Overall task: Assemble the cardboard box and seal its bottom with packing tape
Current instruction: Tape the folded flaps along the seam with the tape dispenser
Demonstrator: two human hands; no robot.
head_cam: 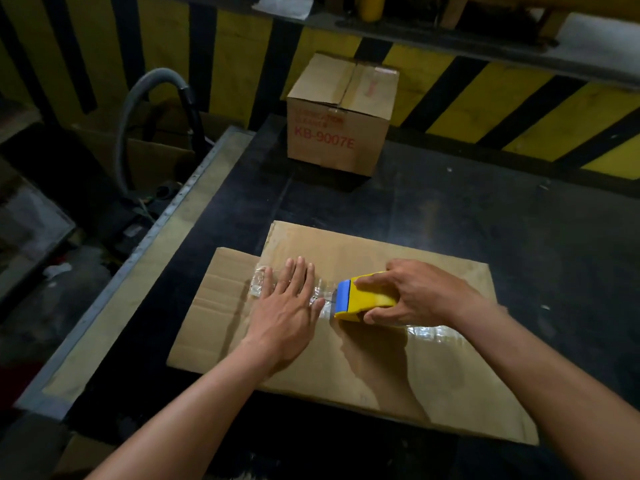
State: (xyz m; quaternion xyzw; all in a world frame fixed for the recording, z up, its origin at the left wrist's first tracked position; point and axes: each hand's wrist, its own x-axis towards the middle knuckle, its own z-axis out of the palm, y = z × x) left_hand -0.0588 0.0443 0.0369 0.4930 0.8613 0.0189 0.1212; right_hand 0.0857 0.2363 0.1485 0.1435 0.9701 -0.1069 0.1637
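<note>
A cardboard box (415,375) stands on the dark table in front of me, its closed flaps facing up. A strip of clear packing tape (433,332) runs along the middle seam. My left hand (287,306) lies flat, fingers spread, pressing on the tape's left part. My right hand (415,296) grips a yellow tape dispenser (367,297) with a blue blade guard, set on the seam just right of my left hand. A flap or sheet of cardboard (221,292) sticks out to the left at the box's end.
A second, closed cardboard box (336,133) printed KB-9007E stands at the table's far side. The dark table (485,216) has a metal-edged border (149,251) on the left. A grey hose (138,109) loops beyond that edge. Yellow-black striped panels back the table.
</note>
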